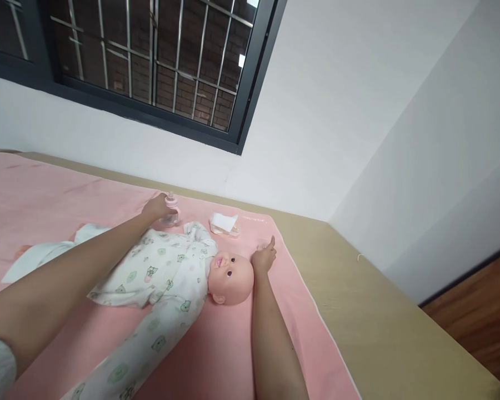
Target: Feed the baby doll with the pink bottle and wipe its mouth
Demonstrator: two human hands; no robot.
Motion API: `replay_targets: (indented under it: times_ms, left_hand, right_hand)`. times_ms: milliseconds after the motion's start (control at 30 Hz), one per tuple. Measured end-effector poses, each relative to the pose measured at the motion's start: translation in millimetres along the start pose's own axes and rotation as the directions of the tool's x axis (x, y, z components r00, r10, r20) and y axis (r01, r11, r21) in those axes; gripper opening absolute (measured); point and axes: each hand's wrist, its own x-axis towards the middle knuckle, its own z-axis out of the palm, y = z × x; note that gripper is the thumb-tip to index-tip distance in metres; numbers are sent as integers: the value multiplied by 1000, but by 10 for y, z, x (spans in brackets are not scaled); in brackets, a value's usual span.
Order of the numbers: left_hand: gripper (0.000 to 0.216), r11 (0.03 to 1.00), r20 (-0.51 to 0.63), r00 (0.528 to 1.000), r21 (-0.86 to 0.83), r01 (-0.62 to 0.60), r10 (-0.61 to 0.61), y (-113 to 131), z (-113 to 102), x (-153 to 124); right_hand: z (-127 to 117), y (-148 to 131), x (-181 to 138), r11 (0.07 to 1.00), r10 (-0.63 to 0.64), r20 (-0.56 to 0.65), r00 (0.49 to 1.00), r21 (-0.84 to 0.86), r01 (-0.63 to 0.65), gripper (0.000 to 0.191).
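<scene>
Pink mat (216, 355), soft-looking, smooth. Doll (175, 266) lies across it, long axis roughly left to right; bald, rounded head points right. White cloth outfit, green-printed. Right hand (265, 258) beside the head, index finger extended; cannot tell whether it grips the small clear thing (261, 245) there. Left hand (155, 208) wrapped around bottle (172, 219). Packet (224, 223), flattish, white on top, lies between the hands. Bottle: clear, cylindrical, upright near mat's far edge, teat up.

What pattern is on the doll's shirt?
Scattered green bear-like figures and rounded patches on white; the shirt shows in the head view.
</scene>
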Motion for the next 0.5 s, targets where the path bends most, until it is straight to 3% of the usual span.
replay_targets:
  times_ms: [100,300,500]
  left_hand:
    - [57,999,-16,999,0,42,-42,114,-73,-40]
    - [83,993,-45,999,-115,1,-6,382,-238,-259]
    - [87,909,-147,983,-384,-161,112,599,-367,-682]
  right_hand:
    - [-20,-7,-16,1000,-6,1,1000,-16,6,76]
    - [-73,-30,-53,1000,-13,0,1000,3,13,75]
    - [-137,-36,-38,983,24,2,1000,180,-24,75]
